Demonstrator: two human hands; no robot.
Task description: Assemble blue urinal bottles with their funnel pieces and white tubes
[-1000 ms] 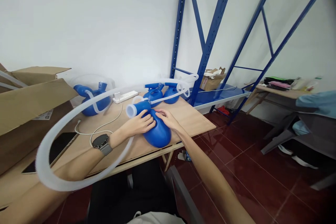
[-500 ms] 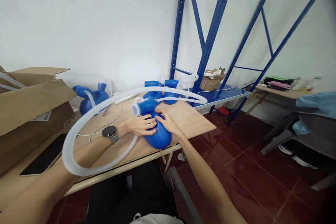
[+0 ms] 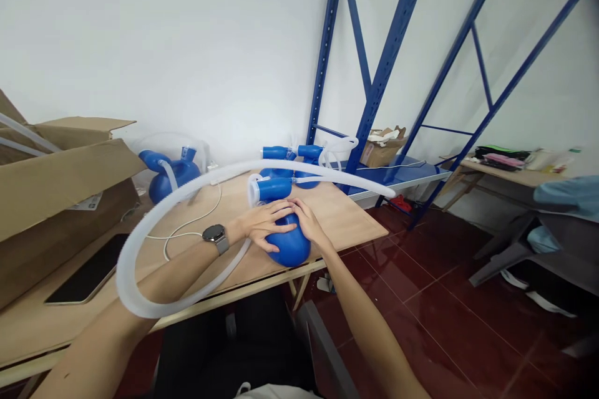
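Observation:
A rounded blue plastic bottle rests near the front edge of the table. My left hand lies over its upper left side, fingers curved across the top and thumb lower down. From the right, my right hand cups the same bottle, its fingertips meeting the left hand's at the top. Just behind the hands is a blue cylindrical spout with a whitish mouth at its left end. A long translucent hose loops over my left forearm; where it joins the bottle is hidden.
Behind stand more blue bottles with hoses, and another blue bottle to the left. A phone, a white cable and an open cardboard box occupy the table's left. Blue metal shelving adjoins the right.
My left hand's fingers have slid up and across the bottle's top, with the thumb now spread lower. My right fingers meet them there. The hose's far end has swung right.

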